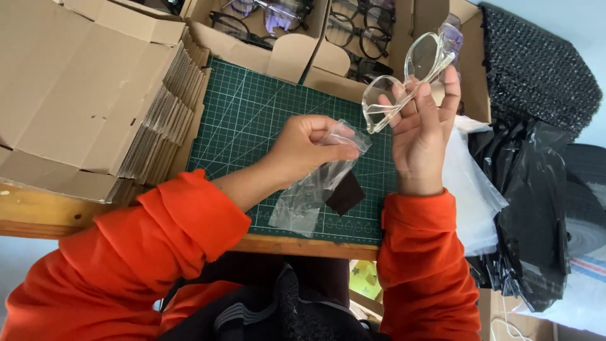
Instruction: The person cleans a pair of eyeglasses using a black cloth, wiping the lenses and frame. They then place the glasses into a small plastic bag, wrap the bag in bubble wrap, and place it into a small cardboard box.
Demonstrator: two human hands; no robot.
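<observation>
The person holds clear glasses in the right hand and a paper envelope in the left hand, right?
Not quite. The head view shows the left hand holding a clear plastic bag, not a paper envelope. The right hand does hold the clear glasses.

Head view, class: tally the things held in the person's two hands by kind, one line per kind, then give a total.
Clear-framed glasses, in the right hand: 1
Clear plastic bag, in the left hand: 1
Dark cloth, seemingly inside the bag: 1
Total: 3
</observation>
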